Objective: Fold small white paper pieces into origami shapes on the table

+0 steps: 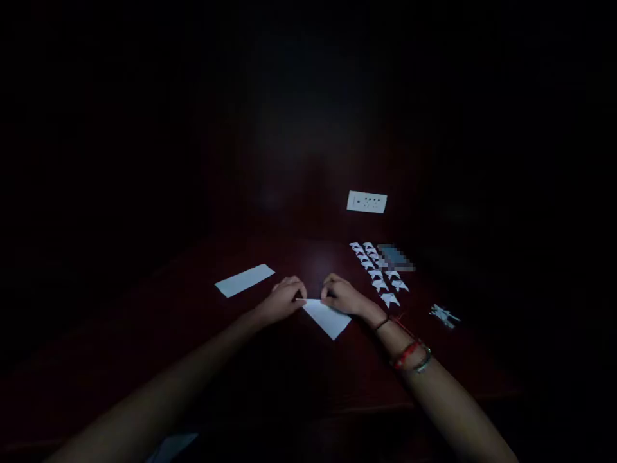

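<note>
Matt white paper sheet (328, 316) on dark glossy wooden table (193, 321)

No text can be read anywhere. The white plate (367, 202) on the wall bears dark marks too small to make out.

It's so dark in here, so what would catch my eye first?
The white sheet of paper at the middle of the dark red table, with the left hand and right hand pressing on its far corner. To their right lie two rows of small folded paper shapes, and a white paper strip lies to the left. A white wall socket glows behind.
</note>
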A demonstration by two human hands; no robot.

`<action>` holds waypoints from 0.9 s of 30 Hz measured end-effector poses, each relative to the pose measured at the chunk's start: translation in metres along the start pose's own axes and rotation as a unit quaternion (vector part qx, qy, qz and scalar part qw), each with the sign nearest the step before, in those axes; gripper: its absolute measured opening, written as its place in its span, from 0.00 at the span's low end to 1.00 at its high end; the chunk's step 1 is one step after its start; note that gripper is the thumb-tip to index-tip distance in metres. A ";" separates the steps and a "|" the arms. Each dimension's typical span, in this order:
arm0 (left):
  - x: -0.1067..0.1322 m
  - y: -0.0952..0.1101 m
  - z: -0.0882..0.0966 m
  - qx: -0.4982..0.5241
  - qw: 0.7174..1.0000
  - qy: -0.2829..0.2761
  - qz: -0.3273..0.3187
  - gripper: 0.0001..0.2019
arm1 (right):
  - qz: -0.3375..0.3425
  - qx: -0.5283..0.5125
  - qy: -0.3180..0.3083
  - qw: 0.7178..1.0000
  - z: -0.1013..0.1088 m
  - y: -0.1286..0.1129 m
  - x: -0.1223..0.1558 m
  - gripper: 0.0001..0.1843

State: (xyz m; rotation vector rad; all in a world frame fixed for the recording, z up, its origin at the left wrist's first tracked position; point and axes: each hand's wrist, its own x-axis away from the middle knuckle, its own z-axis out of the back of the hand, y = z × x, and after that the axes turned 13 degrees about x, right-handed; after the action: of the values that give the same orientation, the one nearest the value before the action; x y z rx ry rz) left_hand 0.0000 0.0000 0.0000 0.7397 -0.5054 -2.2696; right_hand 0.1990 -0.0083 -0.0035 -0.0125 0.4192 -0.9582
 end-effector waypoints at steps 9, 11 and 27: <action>-0.001 0.002 0.006 0.014 0.994 0.093 -0.047 0.02 | 0.020 -0.011 0.093 0.995 0.017 -0.024 -0.008 0.06; -0.002 -0.001 0.008 0.013 0.993 0.105 -0.056 0.02 | 0.007 0.006 0.094 0.996 0.019 -0.032 -0.012 0.05; -0.016 0.007 0.008 -0.015 0.985 0.116 -0.130 0.02 | -0.004 0.012 0.130 0.991 0.021 -0.031 -0.009 0.02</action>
State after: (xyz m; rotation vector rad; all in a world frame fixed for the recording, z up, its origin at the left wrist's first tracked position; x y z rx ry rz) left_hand 0.0077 0.0074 0.0158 1.0915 -0.2765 -2.3793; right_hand 0.1775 -0.0226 0.0245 0.1340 0.6482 -0.9758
